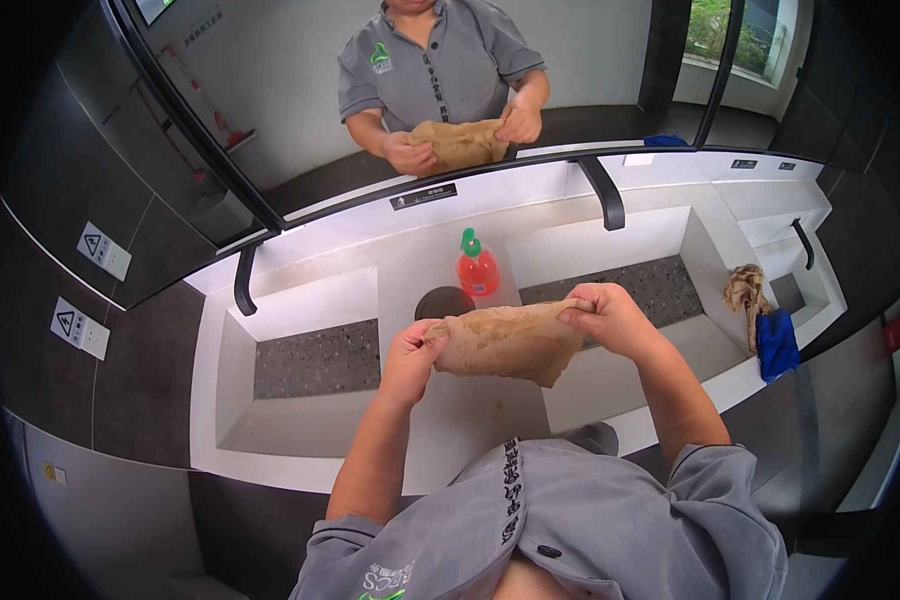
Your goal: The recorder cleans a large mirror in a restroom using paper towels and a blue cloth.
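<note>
A damp brown cloth (pixel 506 341) with darker wet patches is stretched between my two hands above the counter. My left hand (pixel 412 360) pinches its left corner, and my right hand (pixel 611 319) grips the upper right corner. The lower right corner hangs free. Just beyond the cloth stands a pump bottle (pixel 478 266) of red liquid with a green pump head. A dark round lid or hole cover (pixel 445 302) in the countertop is partly hidden by the cloth. The mirror (pixel 570 67) reflects my torso and both hands on the cloth.
White-walled sinks with speckled floors lie left (pixel 319 360) and right (pixel 615 289). Black faucets (pixel 246 281) (pixel 605 196) project over them. At the counter's right edge are a crumpled brown cloth (pixel 745 290) and a blue cloth (pixel 778 346). Wall sockets (pixel 94 337) sit at the left.
</note>
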{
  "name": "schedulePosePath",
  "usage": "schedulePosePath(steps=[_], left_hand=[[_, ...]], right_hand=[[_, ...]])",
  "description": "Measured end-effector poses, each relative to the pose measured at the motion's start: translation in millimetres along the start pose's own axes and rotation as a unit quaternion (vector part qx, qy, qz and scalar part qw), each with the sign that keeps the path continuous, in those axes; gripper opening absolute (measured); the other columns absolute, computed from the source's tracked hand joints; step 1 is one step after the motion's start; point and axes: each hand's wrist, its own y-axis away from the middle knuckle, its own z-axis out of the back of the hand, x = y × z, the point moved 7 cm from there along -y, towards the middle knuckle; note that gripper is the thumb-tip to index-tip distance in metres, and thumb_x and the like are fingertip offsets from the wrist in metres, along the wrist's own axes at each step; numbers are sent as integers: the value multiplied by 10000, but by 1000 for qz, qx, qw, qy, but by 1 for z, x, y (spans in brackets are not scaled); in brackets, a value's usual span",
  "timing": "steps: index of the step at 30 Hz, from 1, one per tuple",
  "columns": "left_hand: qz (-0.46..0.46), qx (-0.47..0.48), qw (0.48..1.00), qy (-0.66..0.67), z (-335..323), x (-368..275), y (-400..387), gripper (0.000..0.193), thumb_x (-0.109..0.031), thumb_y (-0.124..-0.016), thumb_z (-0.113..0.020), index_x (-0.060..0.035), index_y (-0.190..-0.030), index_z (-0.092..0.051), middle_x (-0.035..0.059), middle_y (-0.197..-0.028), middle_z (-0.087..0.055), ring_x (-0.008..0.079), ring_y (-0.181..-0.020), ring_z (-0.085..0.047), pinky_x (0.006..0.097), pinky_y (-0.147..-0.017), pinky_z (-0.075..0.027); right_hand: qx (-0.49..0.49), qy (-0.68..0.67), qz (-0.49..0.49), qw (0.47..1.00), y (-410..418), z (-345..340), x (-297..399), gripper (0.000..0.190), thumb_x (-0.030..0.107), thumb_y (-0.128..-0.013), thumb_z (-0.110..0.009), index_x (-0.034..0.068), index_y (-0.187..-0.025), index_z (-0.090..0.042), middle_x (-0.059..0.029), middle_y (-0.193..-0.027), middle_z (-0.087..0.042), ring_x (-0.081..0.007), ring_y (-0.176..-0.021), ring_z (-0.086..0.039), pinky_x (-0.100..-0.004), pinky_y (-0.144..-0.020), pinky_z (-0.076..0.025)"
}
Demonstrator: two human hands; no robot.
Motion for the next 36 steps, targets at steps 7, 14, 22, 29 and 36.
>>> schedulePosePath(steps=[7, 14, 22, 29, 36], left_hand=[[-19, -19, 1000, -13, 2, -5, -1, 272, -224, -876, -591, 14, -1006, -599, 58, -927, -631, 107, -846, -560, 257, -766, -447], [-41, -40, 997, -52, 8, -7, -1, 201, -136, -841, -630, -5, -992, -609, 26, -898, -630, 92, -828, -554, 236, -756, -440], [-3, -21, 996, -89, -1, -14, 2, 171, -70, -825, -623, -25, -988, -595, 22, -892, -626, 96, -823, -555, 239, -762, -432], [-3, 13, 1000, -6, -11, -14, 1, 166, -72, -859, -568, -39, -1017, -531, 5, -920, -578, 72, -849, -520, 220, -757, -420], [9, -14, 1000, -12, -22, -12, -6, 175, -8, -843, -519, -37, -1014, -538, 12, -948, -574, 80, -880, -525, 231, -786, -424]], right_hand=[[7, -3, 2, 1000, -1, 0, 0, 147, 109, -779, -665, -4, -745, -578, -6, -601, -505, -81, -584, -421, -241, -556, -401], [13, -42, 12, 999, -5, -1, -4, 91, -6, -754, -665, 9, -737, -577, 35, -647, -539, -42, -622, -467, -208, -574, -413], [26, -124, 5, 992, -8, 2, -13, 112, -15, -723, -674, 6, -775, -577, 12, -663, -548, -67, -638, -484, -225, -584, -419], [-162, 16, 87, 983, -3, 13, 1, 198, -8, -722, -666, 56, -872, -554, 56, -764, -492, -33, -662, -441, -192, -604, -402], [-36, -219, 68, 973, 17, -76, -35, 186, 60, -792, -641, 38, -950, -545, 2, -846, -526, -65, -739, -525, -209, -651, -463]])
